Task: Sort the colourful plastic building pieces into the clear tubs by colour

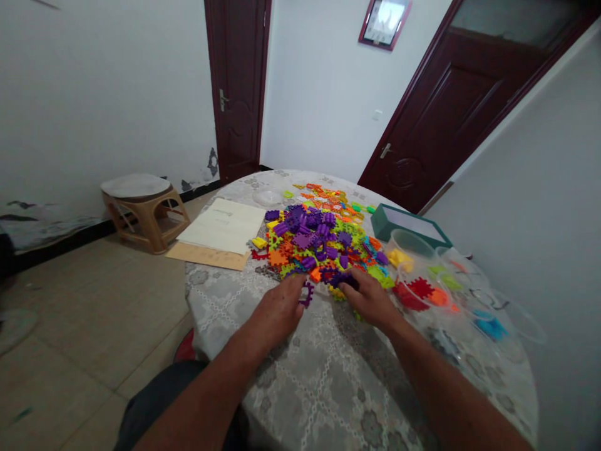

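A heap of plastic toy gears (279, 257) in purple, orange, yellow-green and other colours lies on the round table. At its near edge my left hand (280, 305) is closed on a purple toothed piece (307, 294) that looks like an open ring or frame. To the right, my right hand (369, 297) is closed on a dark purple gear (345, 279) at the front of the heap; part of that gear is hidden by the fingers. A small orange piece (315, 274) lies between the two hands.
Clear plastic tubs (413, 241) with sorted coloured pieces stand on the right, by a green box (409, 225). Cream paper sheets (223, 227) lie left of the heap on the patterned tablecloth (323, 388). A stool (143, 213) stands on the floor at left.
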{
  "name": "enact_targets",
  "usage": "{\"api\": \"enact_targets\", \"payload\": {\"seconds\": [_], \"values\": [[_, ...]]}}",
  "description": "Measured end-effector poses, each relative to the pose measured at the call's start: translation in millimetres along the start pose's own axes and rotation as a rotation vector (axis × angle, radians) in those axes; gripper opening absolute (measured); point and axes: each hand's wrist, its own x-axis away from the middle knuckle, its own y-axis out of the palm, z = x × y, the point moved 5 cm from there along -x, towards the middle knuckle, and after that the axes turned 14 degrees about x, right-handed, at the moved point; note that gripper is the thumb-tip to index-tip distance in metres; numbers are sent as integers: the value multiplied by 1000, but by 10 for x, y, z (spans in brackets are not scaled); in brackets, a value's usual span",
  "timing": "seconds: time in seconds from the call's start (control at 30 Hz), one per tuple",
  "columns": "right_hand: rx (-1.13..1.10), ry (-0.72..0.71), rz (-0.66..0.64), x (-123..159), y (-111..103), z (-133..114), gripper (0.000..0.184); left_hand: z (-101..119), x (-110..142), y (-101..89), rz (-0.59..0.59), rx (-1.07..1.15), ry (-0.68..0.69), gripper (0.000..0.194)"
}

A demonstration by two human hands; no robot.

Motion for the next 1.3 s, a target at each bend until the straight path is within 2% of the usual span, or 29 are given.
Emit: {"api": "enact_targets", "payload": {"seconds": [0.1, 0.2, 0.33, 0.5, 0.6, 0.73, 0.8, 0.9, 1.03, 1.1, 1.2, 1.3], "values": [[-281, 135, -135, 157, 63, 38, 18, 57, -59, 25, 52, 161, -2, 60], [-518, 197, -246, 296, 187, 4, 17, 32, -115, 69, 87, 359, -109, 62], [-457, 157, -221, 348, 258, -54, 12, 3, -171, 187, 4, 612, -200, 55], [-459, 169, -247, 346, 336, -32, 11, 12, -177, 267, -74, 757, -261, 38], [-561, 210, -234, 355, 373, 18, 19, -5, -183, 269, -20, 806, -297, 35], [-718, 333, -113, 356, 362, 125, 39, -39, -201, 245, 80, 805, -376, 31], [-776, 347, -71, 356, 341, 129, 43, -40, -199, 256, 85, 820, -409, 31], [-754, 302, -82, 373, 323, 45, 45, -19, -179, 305, 32, 842, -397, 32], [-540, 190, -13, 410, 302, -89, 42, 28, -150, 359, -102, 872, -305, 30], [-563, 196, -40, 420, 355, -106, 42, 47, -142, 345, -134, 892, -271, 32], [-704, 251, -168, 414, 460, -95, 45, 79, -131, 319, -169, 931, -273, 37], [-756, 278, -183, 387, 448, -86, 42, 118, -111, 315, -178, 972, -304, 40]]}}
